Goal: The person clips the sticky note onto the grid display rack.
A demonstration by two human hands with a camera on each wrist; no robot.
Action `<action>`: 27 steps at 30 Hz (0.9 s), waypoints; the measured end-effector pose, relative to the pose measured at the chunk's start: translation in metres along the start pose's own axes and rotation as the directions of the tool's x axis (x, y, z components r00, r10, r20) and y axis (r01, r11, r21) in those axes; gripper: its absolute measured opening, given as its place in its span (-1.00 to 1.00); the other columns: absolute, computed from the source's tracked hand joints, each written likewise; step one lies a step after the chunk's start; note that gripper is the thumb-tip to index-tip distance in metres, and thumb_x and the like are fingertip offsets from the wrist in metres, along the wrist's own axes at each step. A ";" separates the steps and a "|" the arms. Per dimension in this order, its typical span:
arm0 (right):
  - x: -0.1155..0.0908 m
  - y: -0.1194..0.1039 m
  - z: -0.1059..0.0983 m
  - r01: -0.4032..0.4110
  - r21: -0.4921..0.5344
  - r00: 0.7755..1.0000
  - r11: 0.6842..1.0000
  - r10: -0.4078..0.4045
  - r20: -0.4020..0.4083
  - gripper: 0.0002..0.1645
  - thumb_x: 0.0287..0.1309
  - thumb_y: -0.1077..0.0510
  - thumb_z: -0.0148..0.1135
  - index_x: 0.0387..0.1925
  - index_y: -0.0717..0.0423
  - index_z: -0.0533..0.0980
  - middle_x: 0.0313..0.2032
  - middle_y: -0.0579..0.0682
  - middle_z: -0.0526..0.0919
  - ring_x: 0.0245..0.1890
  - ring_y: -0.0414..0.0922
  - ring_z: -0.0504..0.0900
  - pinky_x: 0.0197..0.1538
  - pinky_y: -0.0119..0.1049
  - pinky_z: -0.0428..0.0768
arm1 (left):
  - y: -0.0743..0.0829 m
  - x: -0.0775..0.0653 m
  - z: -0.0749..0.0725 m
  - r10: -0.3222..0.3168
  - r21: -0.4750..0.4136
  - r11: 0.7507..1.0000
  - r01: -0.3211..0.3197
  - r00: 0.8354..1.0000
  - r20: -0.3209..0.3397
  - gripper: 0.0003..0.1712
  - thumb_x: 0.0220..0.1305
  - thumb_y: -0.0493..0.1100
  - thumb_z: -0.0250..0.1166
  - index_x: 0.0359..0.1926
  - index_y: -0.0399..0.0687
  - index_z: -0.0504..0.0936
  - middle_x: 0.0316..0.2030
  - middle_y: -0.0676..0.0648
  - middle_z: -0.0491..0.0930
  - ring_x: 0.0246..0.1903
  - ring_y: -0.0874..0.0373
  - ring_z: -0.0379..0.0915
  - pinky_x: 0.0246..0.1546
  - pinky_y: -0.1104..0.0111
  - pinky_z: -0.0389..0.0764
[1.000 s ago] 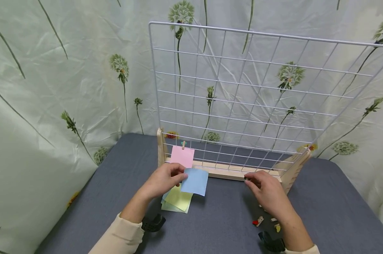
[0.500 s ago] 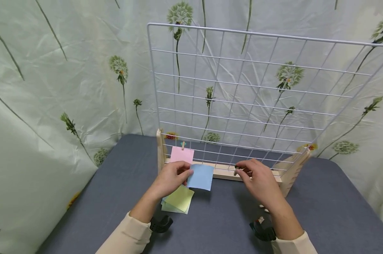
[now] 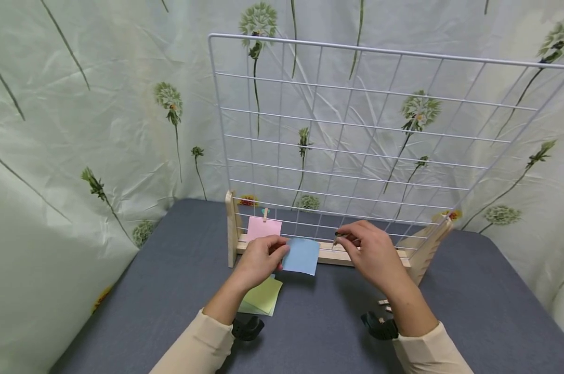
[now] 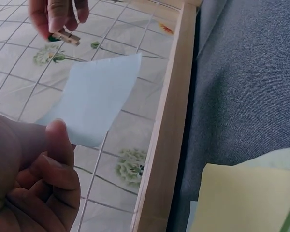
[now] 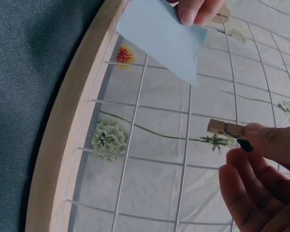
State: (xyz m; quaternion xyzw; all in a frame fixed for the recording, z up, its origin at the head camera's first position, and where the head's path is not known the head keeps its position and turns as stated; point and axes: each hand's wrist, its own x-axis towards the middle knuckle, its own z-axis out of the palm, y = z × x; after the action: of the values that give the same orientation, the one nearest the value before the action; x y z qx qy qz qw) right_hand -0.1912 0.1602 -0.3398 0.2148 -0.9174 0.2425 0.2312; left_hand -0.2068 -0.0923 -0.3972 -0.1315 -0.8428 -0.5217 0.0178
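Note:
My left hand (image 3: 260,259) pinches a square blue paper note (image 3: 302,256) by its left edge, just in front of the white wire grid (image 3: 352,150). To the right, my right hand (image 3: 371,251) holds a small wooden clothespin (image 5: 227,129) between thumb and fingers, with a dark green piece on it. In the right wrist view the clothespin is apart from both the note and the wires. A pink note (image 3: 264,227) hangs low on the grid at the left, under a wooden clothespin (image 3: 265,214).
Yellow and pale green notes (image 3: 263,297) lie stacked below my left hand. More clothespins (image 3: 383,302) lie on the grey tabletop, partly hidden by my right arm. A wooden base (image 3: 330,255) carries the grid. Behind hangs a flowered curtain (image 3: 122,104).
My left hand has carried the blue note up and right, towards the grid. My right hand has come left and slightly up with the clothespin, so the two hands are closer.

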 end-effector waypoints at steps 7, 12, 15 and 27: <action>0.012 -0.005 0.005 0.044 -0.009 0.999 0.999 -0.044 -0.005 -0.80 0.20 0.21 0.44 -0.12 0.12 0.72 -0.26 -0.02 0.75 -0.34 -0.12 0.70 -0.28 -0.18 0.63 | -0.002 0.010 0.007 -0.023 -0.030 0.999 0.021 0.998 -0.057 -0.82 0.42 -0.19 0.30 -0.02 -0.11 0.67 -0.34 -0.03 0.72 -0.55 0.09 0.62 -0.48 0.39 0.53; 0.019 -0.006 0.013 0.077 -0.032 0.997 0.996 -0.078 -0.025 -0.85 0.19 0.20 0.45 -0.18 0.07 0.73 -0.25 -0.03 0.76 -0.38 -0.11 0.69 -0.32 -0.18 0.61 | -0.003 0.016 0.010 -0.039 -0.054 0.998 0.034 0.996 -0.080 -0.86 0.39 -0.20 0.33 -0.07 -0.10 0.66 -0.36 -0.04 0.74 -0.59 0.23 0.60 -0.47 0.38 0.55; 0.022 -0.006 0.020 0.088 -0.050 0.995 0.995 -0.090 -0.051 -0.86 0.18 0.20 0.46 -0.19 0.07 0.74 -0.23 -0.02 0.77 -0.40 -0.11 0.69 -0.34 -0.19 0.61 | -0.006 0.019 0.012 -0.044 -0.073 0.997 0.037 0.995 -0.089 -0.86 0.40 -0.21 0.31 -0.07 -0.12 0.66 -0.34 -0.06 0.74 -0.58 0.26 0.59 -0.48 0.41 0.55; 0.031 -0.006 0.040 0.146 -0.108 0.970 0.983 -0.164 -0.182 -0.93 0.17 0.19 0.46 -0.27 0.01 0.76 -0.24 -0.04 0.83 -0.44 -0.12 0.74 -0.43 -0.18 0.60 | -0.011 0.026 0.017 -0.010 -0.153 0.988 -0.012 0.990 -0.142 -0.80 0.45 -0.20 0.27 -0.01 -0.20 0.66 -0.23 -0.17 0.73 -0.54 0.25 0.60 -0.44 0.42 0.63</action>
State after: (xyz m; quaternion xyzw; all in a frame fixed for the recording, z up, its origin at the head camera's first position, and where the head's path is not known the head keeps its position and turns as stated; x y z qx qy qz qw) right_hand -0.2261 0.1242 -0.3524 0.2505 -0.8819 0.1999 0.3458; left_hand -0.2330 -0.0766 -0.4107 -0.0956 -0.7967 -0.5929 0.0679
